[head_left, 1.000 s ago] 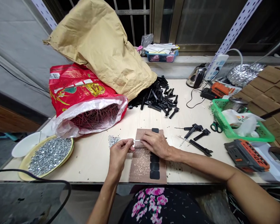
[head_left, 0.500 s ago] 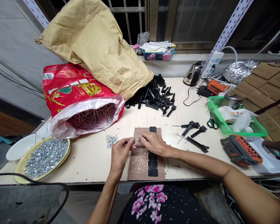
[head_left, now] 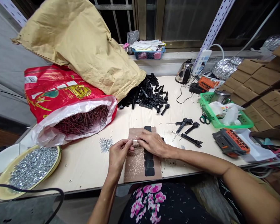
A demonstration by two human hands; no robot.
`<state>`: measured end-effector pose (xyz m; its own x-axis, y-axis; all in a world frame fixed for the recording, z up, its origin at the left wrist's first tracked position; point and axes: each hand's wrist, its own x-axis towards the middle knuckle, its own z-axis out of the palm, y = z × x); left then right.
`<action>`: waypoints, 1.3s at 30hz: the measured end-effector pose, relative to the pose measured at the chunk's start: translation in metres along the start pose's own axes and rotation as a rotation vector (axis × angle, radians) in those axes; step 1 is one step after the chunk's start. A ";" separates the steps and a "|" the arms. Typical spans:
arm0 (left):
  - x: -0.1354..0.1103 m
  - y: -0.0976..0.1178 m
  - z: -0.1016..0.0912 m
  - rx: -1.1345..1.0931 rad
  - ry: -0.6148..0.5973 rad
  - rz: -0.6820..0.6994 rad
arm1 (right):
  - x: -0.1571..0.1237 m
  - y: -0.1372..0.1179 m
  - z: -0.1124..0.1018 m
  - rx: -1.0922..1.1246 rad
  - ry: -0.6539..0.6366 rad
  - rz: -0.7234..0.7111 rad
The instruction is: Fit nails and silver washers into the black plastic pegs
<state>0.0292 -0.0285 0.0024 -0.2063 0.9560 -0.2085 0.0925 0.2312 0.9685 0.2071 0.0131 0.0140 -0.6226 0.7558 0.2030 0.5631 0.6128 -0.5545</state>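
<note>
The left hand (head_left: 118,152) is near the middle of the frame. Its thumb and finger are pinching a thin silver piece (head_left: 135,140). The right hand (head_left: 155,144) is just beside it, with its fingertips at the other end of the piece. The piece is very small and the fingers hide most of it, so I cannot tell if the right fingers pinch it too.

The silver piece is in the gap between the two hands, above a brown board (head_left: 137,166). The board lies on the pale table (head_left: 84,161) at the lower middle of the frame. It has a row of black squares (head_left: 149,163) along its right side and lots of light specks. The right hand covers some of the squares.

Just left of the board is a little pile of silver rings (head_left: 105,145). At the lower left is a yellow bowl (head_left: 4,191) full of shiny bits. At the left, a red bag (head_left: 46,81) lies open, with thin dark red sticks (head_left: 84,119) inside. A big tan sack (head_left: 84,49) fills the upper left, and black parts (head_left: 151,93) are heaped by its end. Right of the middle are a few black tools (head_left: 183,126), then scissors (head_left: 204,118) and a green basket (head_left: 235,126). An orange and black battery (head_left: 232,141) is below the basket.
</note>
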 end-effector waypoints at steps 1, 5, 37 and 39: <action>0.000 0.000 0.002 -0.002 -0.010 -0.010 | -0.002 0.002 -0.002 -0.019 0.013 0.006; -0.002 0.003 0.019 -0.019 -0.094 -0.026 | -0.018 0.013 -0.008 -0.021 0.064 0.034; 0.009 -0.029 0.041 0.460 0.199 0.252 | -0.036 0.057 -0.014 -0.259 -0.145 -0.335; 0.009 -0.030 0.041 0.463 0.203 0.254 | -0.031 0.060 -0.019 -0.276 -0.066 -0.166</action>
<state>0.0643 -0.0194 -0.0336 -0.3011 0.9485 0.0984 0.5717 0.0969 0.8147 0.2707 0.0307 -0.0109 -0.7471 0.6290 0.2147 0.5714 0.7729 -0.2761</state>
